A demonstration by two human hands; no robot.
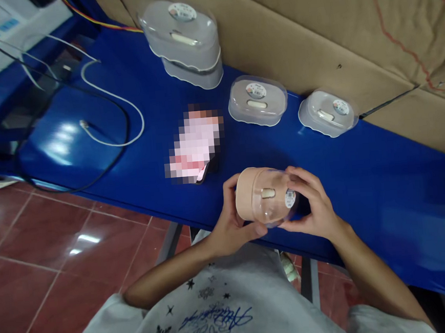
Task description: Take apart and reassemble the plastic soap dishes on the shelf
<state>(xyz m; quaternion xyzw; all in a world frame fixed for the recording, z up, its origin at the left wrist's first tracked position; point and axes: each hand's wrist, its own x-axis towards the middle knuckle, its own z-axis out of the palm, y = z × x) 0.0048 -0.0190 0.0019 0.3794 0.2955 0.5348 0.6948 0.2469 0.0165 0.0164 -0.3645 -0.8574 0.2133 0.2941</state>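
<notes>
Between my two hands, close to the front edge of the blue table point(367, 196), is a small beige container with a clear lid point(275, 203). It is turned on its side, and a round white label and a pale tab show on the lid. My left hand point(232, 222) grips the beige base at the left end. My right hand point(314, 205) holds the clear lid end, with fingers above and thumb below. Lid and base sit together. A phone point(196, 148), its screen blurred out, rests on the table ahead of my left hand.
Along the back stand a large clear-lidded container point(182, 46), a medium one point(258, 102) and a small one point(328, 114). Behind them is a brown cardboard wall point(292, 32). A white cable point(141, 116) and a black cable point(124, 148) loop over the table's left part.
</notes>
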